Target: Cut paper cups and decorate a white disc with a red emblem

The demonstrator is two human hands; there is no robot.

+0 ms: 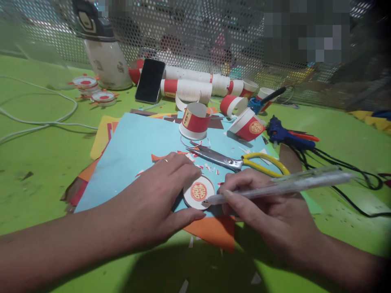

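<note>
- Here's the small round white paper disc with a red-and-gold emblem [199,191], lying low on the light-blue paper sheet [122,162], right between the two hands!
- The left hand [168,185] has it pinned at the edge, fingers over the top side, thumb along the bottom; that rim is the place to hold, leaving the printed face free.
- This disc looks feather-light and fairly stiff, though pressing hard could well dent or crease it; loose on smooth paper, it would probably skid without that grip.
- Over to the right hand [270,213], pinching the slim translucent plastic pen [305,183] near its tip, which sits at the disc's lower right; whether it touches, I can't tell.
- The pen looks light, rigid and a bit slick, so low on the barrel seems the steadiest hold.
- Just beyond lie steel scissors with yellow handles [216,156], apart from the disc.
</note>
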